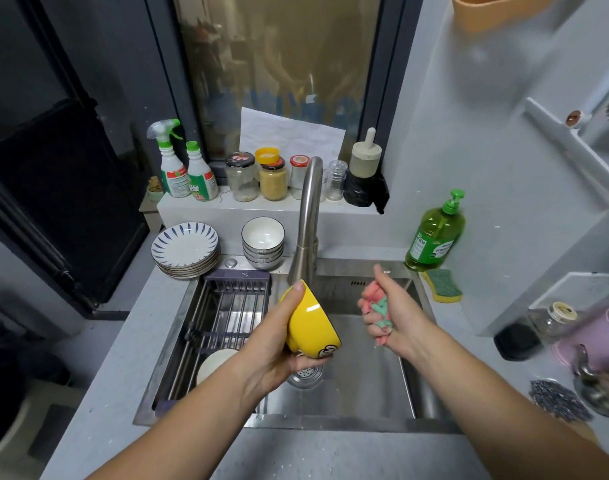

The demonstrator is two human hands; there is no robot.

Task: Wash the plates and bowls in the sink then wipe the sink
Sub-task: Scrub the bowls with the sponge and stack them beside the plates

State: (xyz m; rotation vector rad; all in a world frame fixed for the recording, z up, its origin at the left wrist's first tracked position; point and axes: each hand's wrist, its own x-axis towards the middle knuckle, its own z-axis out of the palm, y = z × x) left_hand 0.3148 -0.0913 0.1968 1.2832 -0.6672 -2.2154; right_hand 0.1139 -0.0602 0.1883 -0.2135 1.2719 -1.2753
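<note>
Desk [88,393]: the grey surface nearest me, with the sink set into it.
Sink [365,386]: a steel basin; I see its drain strainer [306,374] just below the left hand.
Left hand [272,344]: held over the basin, fingers curled round the yellow bowl, thumb lying up its outer wall to the rim.
Yellow bowl [311,323]: held in the air above the drain, tilted on its side with the outer wall and foot toward me; I cannot see its inside.
Right hand [396,313]: over the right half of the basin, fingers clenched on a bunched pink and green cloth [377,306], apart from the bowl.
Rack [227,317]: dark bars across the left part of the sink. A white dish [215,363] shows at its near end; I cannot tell whether it lies above or below the bars.
Faucet [308,220]: rises behind the sink, its spout ending just above the bowl's rim.
Plates [185,249]: a blue-patterned stack on the desk behind the rack.
Bowls [263,242]: a white stack between the plates and the faucet.
Soap bottle [436,233]: green, with a pump, at the sink's far right corner, with a yellow-green sponge [443,285] just in front.
Ledge [192,206]: farthest; it carries jars [258,178] and two spray bottles [182,168].
</note>
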